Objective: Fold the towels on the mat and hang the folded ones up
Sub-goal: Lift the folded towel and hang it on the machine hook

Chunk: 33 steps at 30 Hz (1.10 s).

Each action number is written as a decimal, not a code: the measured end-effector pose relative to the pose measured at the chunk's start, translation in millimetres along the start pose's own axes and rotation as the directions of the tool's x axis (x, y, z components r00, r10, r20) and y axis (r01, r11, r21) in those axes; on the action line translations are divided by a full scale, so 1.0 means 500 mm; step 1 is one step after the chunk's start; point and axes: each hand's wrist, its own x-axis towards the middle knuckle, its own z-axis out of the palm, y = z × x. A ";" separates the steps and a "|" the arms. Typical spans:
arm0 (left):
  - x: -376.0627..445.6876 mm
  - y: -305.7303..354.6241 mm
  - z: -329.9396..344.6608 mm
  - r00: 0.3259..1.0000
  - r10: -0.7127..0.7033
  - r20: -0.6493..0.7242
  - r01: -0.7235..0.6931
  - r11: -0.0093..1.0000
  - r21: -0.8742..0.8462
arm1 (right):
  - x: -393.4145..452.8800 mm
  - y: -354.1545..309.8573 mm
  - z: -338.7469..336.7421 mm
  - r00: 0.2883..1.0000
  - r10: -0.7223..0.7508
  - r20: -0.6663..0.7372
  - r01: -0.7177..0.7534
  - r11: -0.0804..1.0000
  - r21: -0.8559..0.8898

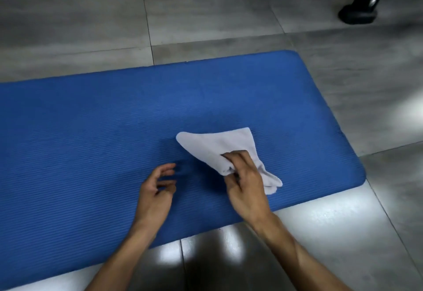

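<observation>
White towel [215,145] in right hand's [246,176] pinch, long axis upper-left to lower-right; left hand [158,190] loose.

White towel [215,145] (bunched, partly folded) lies on blue mat [91,130].

Towel on the mat, hands at its near edge

The mat [91,130] lay across the floor [229,11], reaching from the left edge to right of centre. The towel [219,144] lay on the mat's right part, its near end bunched in the right hand [245,180]. The left hand [158,190] hovered over the mat just left of the towel, apart from it. A stand [359,11] stood on the floor at far right, well behind the mat.
</observation>
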 end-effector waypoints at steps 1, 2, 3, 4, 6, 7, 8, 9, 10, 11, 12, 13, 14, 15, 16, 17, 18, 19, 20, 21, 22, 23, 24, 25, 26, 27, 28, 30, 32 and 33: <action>0.009 0.020 -0.008 1.000 0.009 -0.015 -0.009 1.000 -0.007 | 0.020 -0.025 -0.026 1.000 0.005 -0.001 -0.005 1.000 0.027; 0.016 0.041 -0.016 1.000 0.018 -0.025 -0.018 1.000 -0.003 | 0.034 -0.049 -0.052 1.000 0.005 0.001 -0.005 0.999 0.039; 0.020 0.071 -0.027 0.999 0.031 -0.027 -0.031 0.999 0.005 | 0.051 -0.082 -0.082 1.000 0.004 0.005 -0.005 0.999 0.047; 0.022 0.105 -0.038 0.999 0.041 -0.020 -0.040 0.999 0.020 | 0.065 -0.115 -0.114 1.000 0.010 0.002 -0.010 0.999 0.053; 0.009 0.189 -0.065 0.998 0.060 0.009 -0.061 0.996 0.064 | 0.092 -0.195 -0.181 0.999 0.050 -0.011 -0.049 0.995 0.085; -0.006 0.232 -0.077 0.997 0.070 0.027 -0.072 0.994 0.086 | 0.100 -0.235 -0.214 0.997 0.081 -0.012 -0.079 0.992 0.095; -0.027 0.287 -0.097 0.996 0.079 0.044 -0.084 0.991 0.107 | 0.111 -0.287 -0.250 0.995 0.104 -0.005 -0.103 0.990 0.099; -0.051 0.344 -0.117 0.994 0.086 0.063 -0.093 0.987 0.131 | 0.121 -0.342 -0.286 0.993 0.119 0.012 -0.120 0.988 0.096; -0.077 0.405 -0.137 0.992 0.093 0.081 -0.105 0.982 0.155 | 0.130 -0.402 -0.323 0.991 0.128 0.030 -0.130 0.987 0.097; -0.105 0.467 -0.158 0.989 0.104 0.103 -0.121 0.976 0.179 | 0.137 -0.465 -0.358 0.990 0.128 0.052 -0.133 0.986 0.101; -0.133 0.522 -0.175 0.985 0.121 0.122 -0.143 0.970 0.198 | 0.140 -0.520 -0.388 0.990 0.122 0.069 -0.128 0.987 0.098; -0.164 0.590 -0.197 0.981 0.139 0.137 -0.166 0.963 0.211 | 0.149 -0.586 -0.427 0.990 0.112 0.082 -0.120 0.988 0.099; -0.194 0.657 -0.221 0.978 0.149 0.145 -0.179 0.958 0.223 | 0.158 -0.649 -0.466 0.991 0.101 0.092 -0.109 0.989 0.095; -0.223 0.725 -0.245 0.977 0.157 0.144 -0.188 0.954 0.236 | 0.167 -0.712 -0.507 0.991 0.090 0.101 -0.099 0.991 0.090; -0.254 0.791 -0.269 0.976 0.161 0.147 -0.194 0.950 0.247 | 0.176 -0.775 -0.548 0.991 0.070 0.116 -0.079 0.994 0.077; -0.284 0.847 -0.292 0.975 0.161 0.156 -0.198 0.944 0.263 | 0.181 -0.827 -0.583 0.991 0.041 0.131 -0.047 0.998 0.045; -0.313 0.915 -0.318 0.972 0.166 0.168 -0.208 0.938 0.279 | 0.191 -0.884 -0.628 0.990 0.000 0.139 0.000 1.000 0.000; -0.340 0.983 -0.343 0.968 0.172 0.185 -0.222 0.928 0.300 | 0.202 -0.940 -0.671 0.988 -0.033 0.148 0.040 0.998 -0.045; -0.365 1.048 -0.366 0.962 0.185 0.198 -0.243 0.915 0.324 | 0.214 -0.993 -0.715 0.987 -0.048 0.154 0.059 0.996 -0.068; -0.389 1.110 -0.387 0.956 0.203 0.211 -0.267 0.900 0.344 | 0.224 -1.048 -0.759 0.986 -0.050 0.161 0.062 0.996 -0.069; -0.409 1.160 -0.403 0.949 0.222 0.225 -0.293 0.886 0.360 | 0.231 -1.092 -0.794 0.985 -0.052 0.164 0.064 0.996 -0.065; -0.427 1.218 -0.420 0.944 0.238 0.229 -0.310 0.877 0.367 | 0.241 -1.143 -0.833 0.986 -0.049 0.161 0.057 0.997 -0.045; -0.442 1.272 -0.436 0.941 0.250 0.230 -0.321 0.874 0.365 | 0.250 -1.194 -0.870 0.986 -0.041 0.159 0.046 0.999 -0.029; -0.457 1.321 -0.452 0.938 0.265 0.225 -0.333 0.870 0.363 | 0.258 -1.239 -0.903 0.987 -0.043 0.152 0.046 0.999 -0.015; -0.473 1.368 -0.467 0.932 0.289 0.221 -0.353 0.864 0.360 | 0.264 -1.283 -0.932 0.989 -0.060 0.137 0.064 0.998 -0.026; -0.488 1.408 -0.481 0.923 0.314 0.223 -0.377 0.853 0.360 | 0.268 -1.316 -0.955 0.990 -0.086 0.114 0.094 0.993 -0.067; -0.505 1.448 -0.498 0.914 0.337 0.228 -0.400 0.844 0.356 | 0.273 -1.350 -0.980 0.991 -0.104 0.082 0.115 0.984 -0.137; -0.541 1.514 -0.530 0.896 0.370 0.246 -0.438 0.832 0.342 | 0.275 -1.413 -1.031 0.991 -0.130 0.028 0.133 0.962 -0.238; -0.571 1.557 -0.556 0.880 0.397 0.263 -0.468 0.822 0.326 | 0.270 -1.460 -1.073 0.988 -0.156 0.015 0.155 0.958 -0.243; -0.581 1.576 -0.568 0.874 0.403 0.273 -0.477 0.820 0.317 | 0.266 -1.481 -1.092 0.990 -0.139 0.013 0.139 0.964 -0.227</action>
